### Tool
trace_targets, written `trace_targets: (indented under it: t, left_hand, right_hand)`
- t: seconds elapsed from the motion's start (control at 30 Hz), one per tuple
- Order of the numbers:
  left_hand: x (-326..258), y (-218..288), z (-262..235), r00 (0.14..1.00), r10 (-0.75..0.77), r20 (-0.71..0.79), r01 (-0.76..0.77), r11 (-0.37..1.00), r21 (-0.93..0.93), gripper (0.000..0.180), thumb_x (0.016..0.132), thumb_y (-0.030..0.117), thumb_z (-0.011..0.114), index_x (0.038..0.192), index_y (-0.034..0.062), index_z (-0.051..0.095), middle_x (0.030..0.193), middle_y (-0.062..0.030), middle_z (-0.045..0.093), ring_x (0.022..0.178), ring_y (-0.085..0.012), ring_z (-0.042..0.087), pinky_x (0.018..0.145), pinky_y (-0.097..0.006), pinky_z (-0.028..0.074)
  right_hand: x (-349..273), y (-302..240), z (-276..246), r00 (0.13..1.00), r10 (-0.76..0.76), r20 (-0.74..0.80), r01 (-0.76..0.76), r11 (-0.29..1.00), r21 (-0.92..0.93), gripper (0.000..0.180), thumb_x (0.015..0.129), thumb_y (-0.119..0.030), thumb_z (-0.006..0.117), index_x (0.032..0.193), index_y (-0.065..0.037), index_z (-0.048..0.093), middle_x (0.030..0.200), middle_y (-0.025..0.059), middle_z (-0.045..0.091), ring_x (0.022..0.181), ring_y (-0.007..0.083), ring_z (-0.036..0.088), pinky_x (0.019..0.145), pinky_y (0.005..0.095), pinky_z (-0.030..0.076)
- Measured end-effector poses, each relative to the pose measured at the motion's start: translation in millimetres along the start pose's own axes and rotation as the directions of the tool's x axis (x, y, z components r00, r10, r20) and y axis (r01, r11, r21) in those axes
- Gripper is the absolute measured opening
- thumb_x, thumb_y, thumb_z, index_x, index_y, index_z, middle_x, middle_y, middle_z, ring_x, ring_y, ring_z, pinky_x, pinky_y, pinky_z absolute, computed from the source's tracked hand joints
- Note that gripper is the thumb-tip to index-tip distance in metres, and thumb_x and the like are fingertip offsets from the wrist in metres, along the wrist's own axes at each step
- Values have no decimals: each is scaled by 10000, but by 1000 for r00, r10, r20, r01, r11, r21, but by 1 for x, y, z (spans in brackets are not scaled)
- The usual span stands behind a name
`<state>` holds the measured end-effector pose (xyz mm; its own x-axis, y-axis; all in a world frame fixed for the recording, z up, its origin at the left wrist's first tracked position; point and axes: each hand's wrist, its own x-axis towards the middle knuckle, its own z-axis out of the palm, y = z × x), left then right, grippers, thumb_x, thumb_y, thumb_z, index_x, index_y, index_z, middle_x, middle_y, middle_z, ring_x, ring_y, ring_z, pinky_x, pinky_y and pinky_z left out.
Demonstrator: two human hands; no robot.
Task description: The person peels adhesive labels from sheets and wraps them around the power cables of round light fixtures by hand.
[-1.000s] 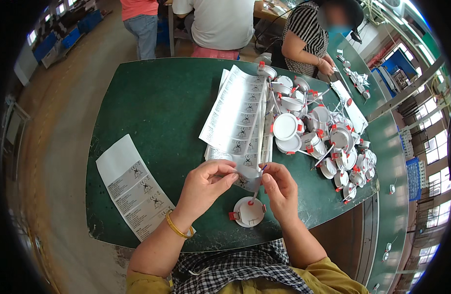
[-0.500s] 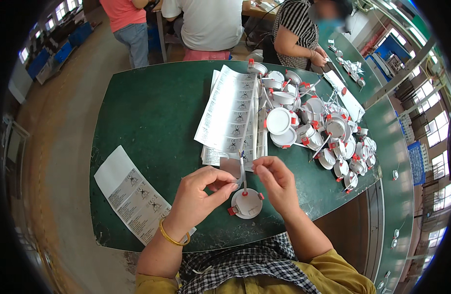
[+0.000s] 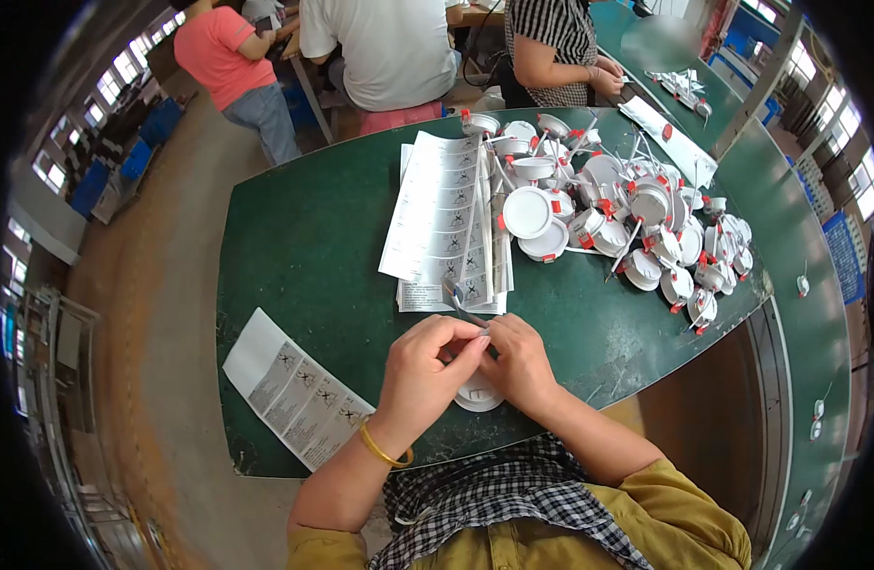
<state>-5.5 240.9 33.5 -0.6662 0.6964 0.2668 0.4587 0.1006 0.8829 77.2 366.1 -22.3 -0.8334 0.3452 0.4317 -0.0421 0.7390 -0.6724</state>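
Observation:
My left hand [image 3: 435,366] and my right hand [image 3: 520,359] meet at the table's near side, thumbs and fingertips pinched together. Between them is a small greyish sticker [image 3: 469,317] at the cable of a round white downlight; both hands grip it. The cable's end [image 3: 450,289] pokes up beyond my fingers. Below them the downlight [image 3: 479,395] lies on the table, partly covered by my hands. Just beyond my fingers lies a stack of printed sticker sheets [image 3: 435,214]. To the left of my left forearm is a single, partly used sticker sheet [image 3: 299,388].
A heap of white downlights [image 3: 603,190] with red clips covers the right part of the green table [image 3: 309,218]. A long white strip [image 3: 669,142] lies beyond it. Several people work across the table, one in a striped top [image 3: 551,47]. Another green table [image 3: 779,228] runs along the right.
My right hand has come in to join the left at the cable. The sticker, held out flat before, is now mostly hidden between my fingers. The view has shifted slightly.

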Motion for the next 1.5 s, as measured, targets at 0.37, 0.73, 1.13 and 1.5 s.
trace_targets:
  t: [0.37, 0.73, 1.13, 1.5]
  left_hand:
    - [1, 66, 32, 938, 321, 133, -309, 945, -102, 112, 748, -7, 705, 844, -5, 647, 849, -74, 658, 782, -106, 620, 674, -241, 484]
    - [16, -7, -21, 898, -165, 407, 423, 578, -698, 78, 863, 12, 608, 939, 1, 615, 934, -37, 618, 876, -98, 574, 806, -243, 466]
    - [15, -16, -30, 845, -155, 511, 494, 592, -637, 87, 920, 107, 534, 978, 45, 550, 1206, -174, 583, 946, -133, 572, 846, -283, 460]
    - [18, -24, -28, 907, -171, 386, 422, 386, -820, 154, 934, 144, 522, 1050, 48, 489, 1057, -138, 633, 919, -179, 630, 752, -318, 527]
  right_hand:
    - [3, 7, 11, 999, -34, 0, 33, 981, 189, 102, 778, -96, 626, 825, -34, 561, 716, 92, 561, 684, 261, 567, 611, 347, 448]
    - [-2, 17, 7, 947, 269, 178, -322, 748, 580, 144, 812, -101, 638, 933, -22, 648, 786, 112, 646, 693, 203, 622, 658, 318, 494]
    - [2, 13, -17, 883, 385, 269, -462, 607, 647, 263, 920, -160, 537, 1131, -19, 605, 944, 39, 634, 795, 106, 573, 685, 264, 478]
    - [13, 18, -35, 832, 251, 495, -504, -32, 863, 318, 950, -172, 527, 1226, -16, 552, 1069, 51, 627, 910, 89, 554, 775, 244, 448]
